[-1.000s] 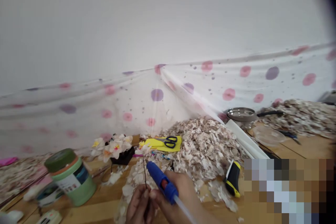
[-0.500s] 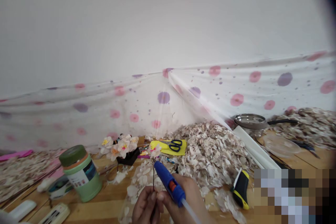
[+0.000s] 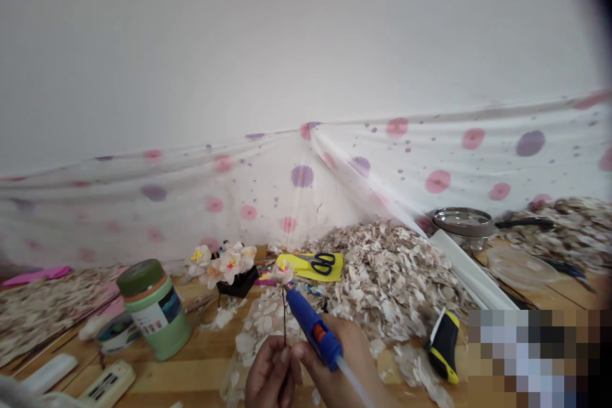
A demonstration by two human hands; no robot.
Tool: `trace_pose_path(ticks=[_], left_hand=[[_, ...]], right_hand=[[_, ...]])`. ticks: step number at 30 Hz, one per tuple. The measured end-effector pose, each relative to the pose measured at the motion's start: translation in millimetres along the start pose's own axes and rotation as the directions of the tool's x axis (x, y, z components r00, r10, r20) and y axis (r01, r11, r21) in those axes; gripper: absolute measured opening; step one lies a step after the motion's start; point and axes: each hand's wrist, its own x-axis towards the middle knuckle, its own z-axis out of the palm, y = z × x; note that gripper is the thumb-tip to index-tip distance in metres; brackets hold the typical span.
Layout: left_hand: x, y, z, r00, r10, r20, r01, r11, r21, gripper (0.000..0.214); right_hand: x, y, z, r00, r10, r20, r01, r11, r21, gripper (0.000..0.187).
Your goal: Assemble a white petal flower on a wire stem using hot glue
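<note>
Between the fingertips of my left hand is pinched a thin dark stem that stands upright. A small whitish flower with a pink centre tops it. My right hand is closed around a blue glue gun, with a pale glue stick coming out of its back end. The gun's front end lies close beside the stem, just below the flower; whether they touch I cannot tell. My right thumb is near the left fingertips. Behind the flower, dark-handled scissors rest on a yellow sheet.
A heap of pale, petal-like flakes spreads behind my right hand. Left of my hands stand a green jar and a cluster of finished-looking flowers. A black-and-yellow handled tool lies at right, before a round metal tin.
The whole view has shifted slightly, so the table things appear a little further right. Both hands keep their hold on the stem and glue gun, in nearly the same pose.
</note>
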Motion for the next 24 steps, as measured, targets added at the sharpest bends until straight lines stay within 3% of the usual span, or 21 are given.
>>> trace_pose_path(ticks=[18, 24], left_hand=[[1.5, -1.3, 0.7, 0.996, 0.08, 0.041, -0.081, 0.996, 0.025, 0.046], [2.0, -1.5, -0.4, 0.996, 0.089, -0.004, -0.089, 0.996, 0.032, 0.043]], right_hand=[[0.3, 3.8, 5.7, 1.0, -0.009, -0.012, 0.009, 0.998, 0.058, 0.037], [-1.7, 1.4, 5.0, 0.999, -0.015, -0.03, 0.018, 0.997, 0.076, 0.034]])
